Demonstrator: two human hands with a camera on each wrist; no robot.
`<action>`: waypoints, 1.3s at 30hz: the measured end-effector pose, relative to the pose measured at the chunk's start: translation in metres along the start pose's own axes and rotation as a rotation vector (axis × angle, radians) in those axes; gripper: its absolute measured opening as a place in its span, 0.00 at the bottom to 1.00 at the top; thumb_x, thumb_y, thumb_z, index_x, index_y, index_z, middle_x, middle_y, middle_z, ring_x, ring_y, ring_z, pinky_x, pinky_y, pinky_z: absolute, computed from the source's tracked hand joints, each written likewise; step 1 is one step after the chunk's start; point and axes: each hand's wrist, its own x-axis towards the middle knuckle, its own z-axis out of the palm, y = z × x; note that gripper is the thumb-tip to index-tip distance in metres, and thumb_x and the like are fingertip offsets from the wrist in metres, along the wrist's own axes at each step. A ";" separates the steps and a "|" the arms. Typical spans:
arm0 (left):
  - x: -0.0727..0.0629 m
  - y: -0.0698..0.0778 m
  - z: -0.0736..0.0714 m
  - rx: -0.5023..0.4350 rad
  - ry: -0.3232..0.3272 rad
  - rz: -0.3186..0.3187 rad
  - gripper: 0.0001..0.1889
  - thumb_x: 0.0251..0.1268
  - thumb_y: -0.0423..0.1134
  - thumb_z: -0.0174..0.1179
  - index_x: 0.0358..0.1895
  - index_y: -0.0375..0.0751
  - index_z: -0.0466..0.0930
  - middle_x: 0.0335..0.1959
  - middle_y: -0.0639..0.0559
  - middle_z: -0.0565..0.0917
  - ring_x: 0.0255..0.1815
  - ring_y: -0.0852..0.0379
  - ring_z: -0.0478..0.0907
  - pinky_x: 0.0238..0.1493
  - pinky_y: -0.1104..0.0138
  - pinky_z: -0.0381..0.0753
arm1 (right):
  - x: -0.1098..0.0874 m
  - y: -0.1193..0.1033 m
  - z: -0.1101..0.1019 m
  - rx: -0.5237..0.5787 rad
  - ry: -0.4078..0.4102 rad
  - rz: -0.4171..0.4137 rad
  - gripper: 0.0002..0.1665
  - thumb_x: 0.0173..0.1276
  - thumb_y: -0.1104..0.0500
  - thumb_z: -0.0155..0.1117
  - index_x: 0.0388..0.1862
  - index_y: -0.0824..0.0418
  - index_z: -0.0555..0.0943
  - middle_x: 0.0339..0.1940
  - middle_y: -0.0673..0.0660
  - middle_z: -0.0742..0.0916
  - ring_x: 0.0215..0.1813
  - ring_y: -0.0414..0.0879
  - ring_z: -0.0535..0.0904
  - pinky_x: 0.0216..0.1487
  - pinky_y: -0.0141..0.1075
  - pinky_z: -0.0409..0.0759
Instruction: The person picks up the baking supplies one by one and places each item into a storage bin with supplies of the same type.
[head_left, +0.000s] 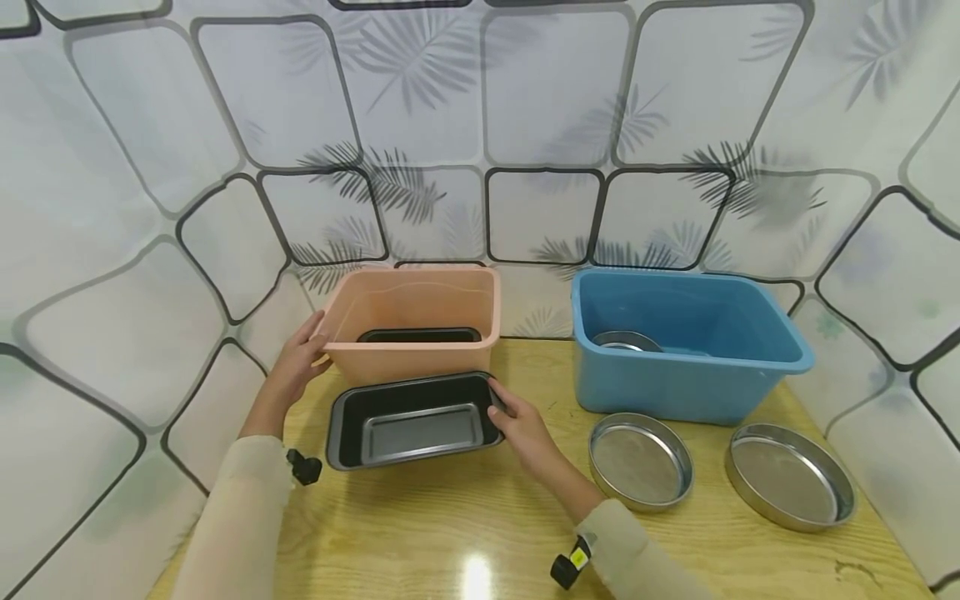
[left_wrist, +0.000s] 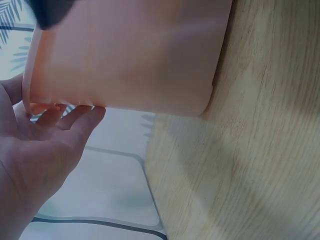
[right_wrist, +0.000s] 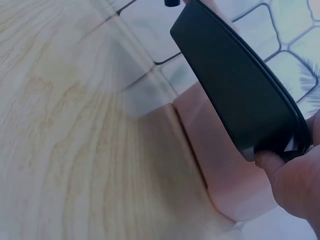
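Note:
A dark rectangular loaf pan (head_left: 423,429) is held above the table in front of the peach plastic bin (head_left: 412,360). My right hand (head_left: 531,435) pinches the pan's right end, and the right wrist view shows the thumb on the dark outer wall of the pan (right_wrist: 235,85). At the bin's left end, my left hand (head_left: 294,367) grips the rim; the left wrist view has its fingers (left_wrist: 82,120) bent under that edge. Inside the peach bin lies another dark pan (head_left: 420,335), mostly hidden by the front wall.
To the right stands a blue bin (head_left: 660,387) with round metal pans (head_left: 626,339) partly visible inside. Two round metal pans, one nearer the middle (head_left: 640,462) and one further right (head_left: 791,477), lie on the wooden table (head_left: 405,533). Patterned cloth (head_left: 555,125) surrounds the table.

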 end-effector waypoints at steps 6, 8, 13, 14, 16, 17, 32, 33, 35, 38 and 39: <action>-0.001 0.000 0.002 0.001 0.012 -0.002 0.33 0.84 0.45 0.38 0.83 0.56 0.34 0.83 0.41 0.34 0.81 0.35 0.44 0.78 0.41 0.50 | -0.006 -0.017 -0.002 -0.018 -0.016 -0.030 0.32 0.78 0.65 0.54 0.79 0.58 0.64 0.82 0.58 0.62 0.83 0.56 0.51 0.75 0.53 0.66; -0.001 0.000 0.002 0.002 0.018 -0.008 0.33 0.84 0.46 0.39 0.83 0.56 0.34 0.83 0.41 0.34 0.81 0.36 0.44 0.78 0.41 0.50 | -0.008 -0.022 -0.003 -0.011 -0.018 -0.028 0.32 0.78 0.64 0.54 0.79 0.57 0.64 0.82 0.57 0.63 0.83 0.56 0.51 0.75 0.53 0.66; 0.001 -0.001 0.002 0.000 0.022 -0.017 0.33 0.84 0.46 0.38 0.83 0.55 0.34 0.83 0.39 0.34 0.81 0.35 0.44 0.78 0.41 0.49 | -0.009 -0.035 -0.002 0.034 -0.023 -0.009 0.32 0.79 0.64 0.54 0.79 0.54 0.64 0.82 0.57 0.63 0.79 0.55 0.60 0.68 0.47 0.76; 0.001 -0.001 0.002 0.004 0.022 -0.017 0.33 0.84 0.46 0.38 0.83 0.55 0.33 0.83 0.40 0.34 0.81 0.35 0.43 0.78 0.41 0.49 | -0.009 -0.038 -0.002 0.040 -0.024 -0.012 0.32 0.79 0.64 0.54 0.79 0.54 0.64 0.81 0.58 0.63 0.78 0.55 0.63 0.66 0.45 0.78; 0.002 -0.002 0.001 0.015 0.023 -0.015 0.33 0.84 0.45 0.38 0.83 0.55 0.33 0.83 0.40 0.35 0.81 0.35 0.43 0.79 0.40 0.47 | -0.008 -0.044 -0.002 0.060 -0.026 -0.026 0.32 0.79 0.64 0.53 0.79 0.54 0.63 0.80 0.60 0.65 0.74 0.56 0.70 0.61 0.41 0.81; 0.003 -0.003 0.000 0.024 0.024 -0.013 0.33 0.84 0.45 0.39 0.83 0.55 0.33 0.83 0.40 0.35 0.81 0.34 0.43 0.79 0.40 0.46 | -0.008 -0.047 -0.002 0.070 -0.026 -0.032 0.32 0.79 0.65 0.53 0.80 0.55 0.63 0.80 0.61 0.66 0.71 0.57 0.73 0.58 0.40 0.83; 0.005 -0.002 -0.006 0.148 0.031 0.076 0.35 0.82 0.45 0.42 0.83 0.47 0.37 0.84 0.48 0.36 0.84 0.45 0.32 0.82 0.50 0.39 | 0.012 -0.077 -0.006 0.184 -0.079 -0.066 0.34 0.81 0.63 0.50 0.82 0.55 0.56 0.81 0.61 0.63 0.75 0.58 0.68 0.67 0.45 0.77; 0.005 -0.002 -0.006 0.160 0.029 0.081 0.35 0.82 0.46 0.42 0.83 0.47 0.37 0.84 0.48 0.36 0.84 0.45 0.32 0.82 0.50 0.38 | 0.014 -0.079 -0.006 0.182 -0.080 -0.070 0.34 0.81 0.63 0.49 0.82 0.56 0.56 0.81 0.61 0.62 0.76 0.58 0.67 0.69 0.48 0.75; 0.005 -0.003 -0.006 0.181 0.031 0.098 0.35 0.82 0.50 0.42 0.83 0.47 0.39 0.84 0.47 0.38 0.84 0.44 0.33 0.82 0.49 0.39 | 0.020 -0.081 -0.005 0.180 -0.069 -0.067 0.34 0.81 0.63 0.49 0.82 0.56 0.56 0.82 0.61 0.61 0.77 0.57 0.66 0.72 0.51 0.71; 0.002 0.000 -0.005 0.201 0.027 0.124 0.34 0.81 0.53 0.43 0.83 0.48 0.45 0.84 0.45 0.44 0.84 0.43 0.38 0.81 0.47 0.46 | 0.027 -0.086 -0.004 0.173 -0.053 -0.065 0.34 0.81 0.63 0.50 0.82 0.55 0.57 0.82 0.60 0.61 0.78 0.55 0.63 0.74 0.52 0.68; 0.003 -0.001 -0.005 0.202 0.029 0.130 0.34 0.81 0.53 0.44 0.83 0.49 0.47 0.84 0.45 0.46 0.84 0.44 0.40 0.79 0.50 0.54 | 0.030 -0.087 -0.003 0.174 -0.048 -0.065 0.34 0.81 0.63 0.50 0.82 0.55 0.57 0.82 0.59 0.60 0.79 0.54 0.63 0.74 0.52 0.68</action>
